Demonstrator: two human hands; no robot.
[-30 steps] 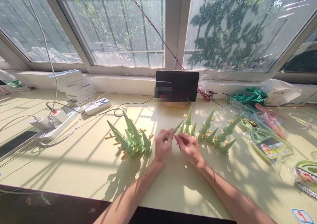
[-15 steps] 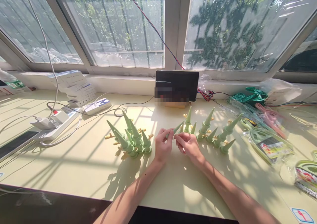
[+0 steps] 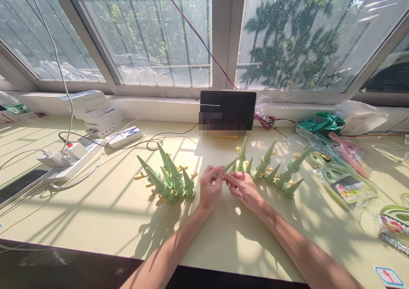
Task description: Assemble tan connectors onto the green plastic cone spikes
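My left hand [image 3: 211, 187] is closed on a pale green cone-shaped piece [image 3: 230, 164], whose pointed tip sticks out up and to the right. Close beside it, the fingers of my right hand [image 3: 243, 186] are pinched together at the piece; anything between them is too small and hidden to tell. Left of my hands stands a cluster of green spired pieces [image 3: 174, 178] with tan branch-like bits [image 3: 159, 200] on it. To the right, several more green spires [image 3: 264, 163] stand in a slanting row, also with small tan bits.
A dark tablet [image 3: 227, 110] leans on a wooden stand at the back. White boxes [image 3: 99, 114], a power strip [image 3: 75, 159] and cables lie on the left. At right are bagged green items [image 3: 347, 187], pink straps [image 3: 349, 155] and green plastic [image 3: 322, 123].
My right hand has shifted slightly, its lower fingers curling closer together. My left hand and the green cone-shaped piece stay nearly still.
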